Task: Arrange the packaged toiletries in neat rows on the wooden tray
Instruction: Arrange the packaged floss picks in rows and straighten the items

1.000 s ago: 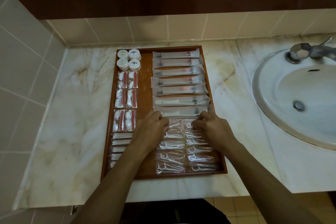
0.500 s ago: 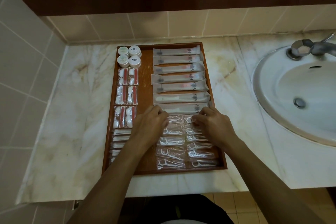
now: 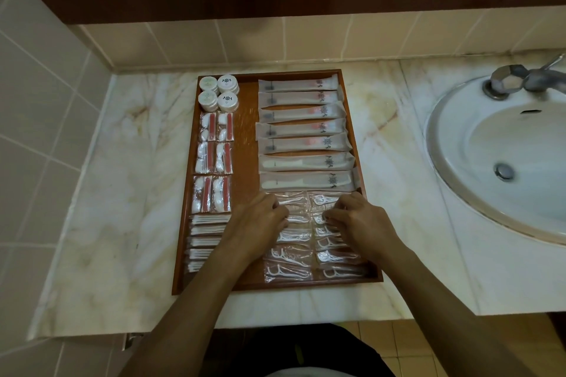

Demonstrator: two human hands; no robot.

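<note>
A wooden tray lies on the marble counter. It holds a column of long toothbrush packets at the right. At the far left corner stand round white containers, with red-and-white cotton packs and flat swab packets nearer to me. Two columns of clear floss pick packets fill the near right part. My left hand rests on the left floss column with its fingers curled onto a packet. My right hand pinches a packet in the right column. Both hands hide several packets.
A white sink with a metal tap sits at the right of the counter. Tiled walls close off the back and left. Bare marble lies to the left of the tray, and the counter's front edge runs just below it.
Both hands have drawn slightly toward me along the floss columns, uncovering the two farthest floss packets below the toothbrush packets.
</note>
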